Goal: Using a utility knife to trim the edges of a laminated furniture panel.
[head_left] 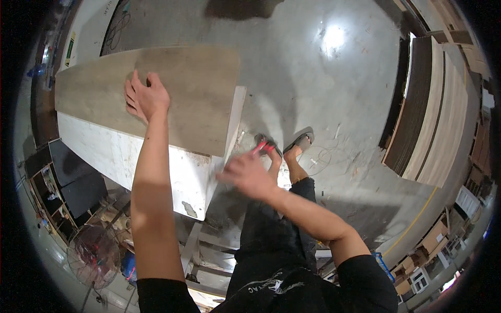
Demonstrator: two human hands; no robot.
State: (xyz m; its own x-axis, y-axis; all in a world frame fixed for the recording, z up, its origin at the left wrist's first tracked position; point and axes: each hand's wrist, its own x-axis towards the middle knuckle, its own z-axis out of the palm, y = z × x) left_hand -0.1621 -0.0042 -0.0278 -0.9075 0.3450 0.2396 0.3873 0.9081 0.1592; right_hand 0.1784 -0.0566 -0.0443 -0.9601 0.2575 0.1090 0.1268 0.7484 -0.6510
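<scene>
My left hand (148, 97) rests on a brown-grey wood-grain board (195, 99), its fingers apart and slightly bent. The board lies flat across a white worktable (112, 148), whose near side shows beyond the board's edge. Off the board's near right corner is my right hand (245, 175), smeared by motion. Its fingers are closed round a small red tool (265, 147), and the red end sticks out past the hand. What kind of tool it is, I cannot make out. The right hand is apart from the board.
Stacked long panels (430, 112), dark and light wood-grain, lie at the right. A standing fan (94, 255) is at the lower left, near dark panels (78, 177) and a shelf. Cardboard boxes (434, 237) stand at the lower right. My sandalled feet (300, 141) are on the grey concrete floor.
</scene>
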